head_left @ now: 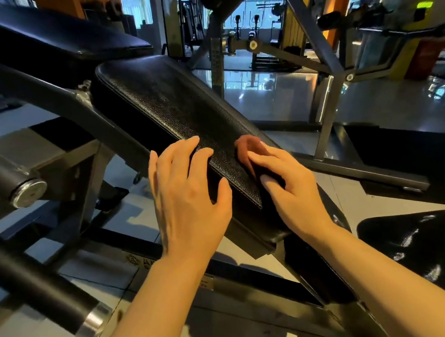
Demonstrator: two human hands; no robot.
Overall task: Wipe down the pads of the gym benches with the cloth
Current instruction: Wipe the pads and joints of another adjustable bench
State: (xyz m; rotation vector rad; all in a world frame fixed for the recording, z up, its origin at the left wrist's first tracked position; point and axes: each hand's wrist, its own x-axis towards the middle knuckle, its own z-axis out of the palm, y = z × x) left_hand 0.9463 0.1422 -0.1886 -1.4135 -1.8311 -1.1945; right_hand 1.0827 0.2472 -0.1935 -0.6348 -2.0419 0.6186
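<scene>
- Left hand (pixel 187 190): fingers spread and straight, resting flat on the near left edge of the black pad (pixel 177 100); holds nothing.
- Right hand (pixel 286 185): pressing a brown cloth (pixel 249 147) against the pad's near right edge; cloth blurred, grip on it cannot be told.
- Second pad (pixel 39 31) lies beyond, upper left.
</scene>
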